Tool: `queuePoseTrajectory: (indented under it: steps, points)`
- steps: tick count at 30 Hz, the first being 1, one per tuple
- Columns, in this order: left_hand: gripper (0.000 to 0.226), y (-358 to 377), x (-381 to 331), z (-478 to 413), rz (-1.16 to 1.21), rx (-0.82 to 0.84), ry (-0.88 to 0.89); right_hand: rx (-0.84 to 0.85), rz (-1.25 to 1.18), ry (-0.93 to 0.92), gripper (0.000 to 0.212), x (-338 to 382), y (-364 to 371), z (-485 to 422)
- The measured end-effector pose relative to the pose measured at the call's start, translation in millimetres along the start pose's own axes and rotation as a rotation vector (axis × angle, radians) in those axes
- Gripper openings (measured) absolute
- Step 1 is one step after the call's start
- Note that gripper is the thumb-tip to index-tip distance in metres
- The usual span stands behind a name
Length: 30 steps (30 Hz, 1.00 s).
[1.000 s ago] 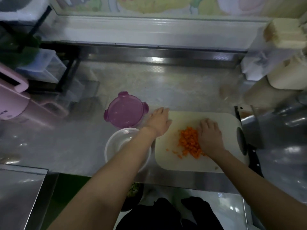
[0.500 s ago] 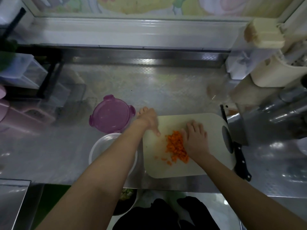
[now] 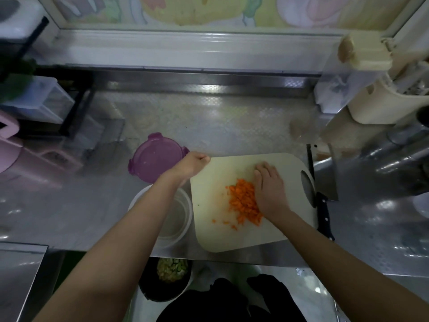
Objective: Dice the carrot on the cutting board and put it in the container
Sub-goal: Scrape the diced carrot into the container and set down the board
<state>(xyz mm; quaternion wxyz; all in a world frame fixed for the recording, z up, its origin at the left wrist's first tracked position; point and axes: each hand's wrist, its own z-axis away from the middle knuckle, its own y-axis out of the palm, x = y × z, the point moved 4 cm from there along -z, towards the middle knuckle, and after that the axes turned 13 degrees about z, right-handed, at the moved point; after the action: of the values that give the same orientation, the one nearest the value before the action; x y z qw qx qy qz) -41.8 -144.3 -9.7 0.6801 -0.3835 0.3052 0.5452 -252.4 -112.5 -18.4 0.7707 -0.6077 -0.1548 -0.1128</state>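
The diced carrot point(image 3: 245, 202) lay heaped on the cutting board point(image 3: 216, 235), the right hand point(image 3: 270, 191) flat with straight fingers against the heap's right side, the left hand point(image 3: 193, 165) curled round the board's far left corner, and the white container point(image 3: 183, 219) stood on the bench point(image 3: 69, 205) just left of the board.

No legible text, label, brand or number anywhere.

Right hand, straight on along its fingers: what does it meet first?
Way looks free: the right hand lies flat on the cutting board, fingers pointing away. Ahead is bare board, then counter. The diced carrot sits at its left, not ahead.
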Motion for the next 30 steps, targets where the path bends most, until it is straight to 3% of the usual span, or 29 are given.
queuePoseTrajectory:
  steps: [5, 9, 13, 17, 21, 24, 27, 30]
  points:
    - [0.02, -18.2, 4.7, 17.0, 0.208, -0.149, 0.064, -0.053, -0.169, -0.063, 0.044, 13.8, -16.6, 4.1]
    - [0.027, -39.3, 5.5, 34.8, 0.373, -0.313, 0.073, -0.191, -0.218, -0.109, 0.039, 23.7, -29.2, 12.9]
    - [0.032, -62.1, 14.4, 50.4, 0.485, -0.435, 0.068, -0.349, -0.31, -0.026, 0.026, 28.3, -40.2, 22.7]
    - [0.029, -82.5, 19.6, 68.8, 0.554, -0.552, 0.138, -0.311, -0.48, -0.058, 0.01, 43.7, -33.4, 28.6]
    - [0.025, -100.4, 31.5, 84.5, 0.587, -0.65, 0.182, -0.32, -0.51, -0.139, 0.016, 69.1, -36.6, 38.3]
    - [0.033, -109.5, 43.1, 96.6, 0.632, -0.696, 0.183, -0.36, -0.544, -0.018, 0.029, 72.5, -35.4, 37.9]
    - [0.032, -116.1, 52.7, 108.9, 0.687, -0.738, 0.193, -0.18, -0.638, 0.123, 0.028, 77.4, -17.3, 31.2]
    - [0.027, -119.1, 57.6, 118.8, 0.713, -0.758, 0.207, 0.182, -0.873, 0.057, 0.019, 96.4, 10.9, 29.8]
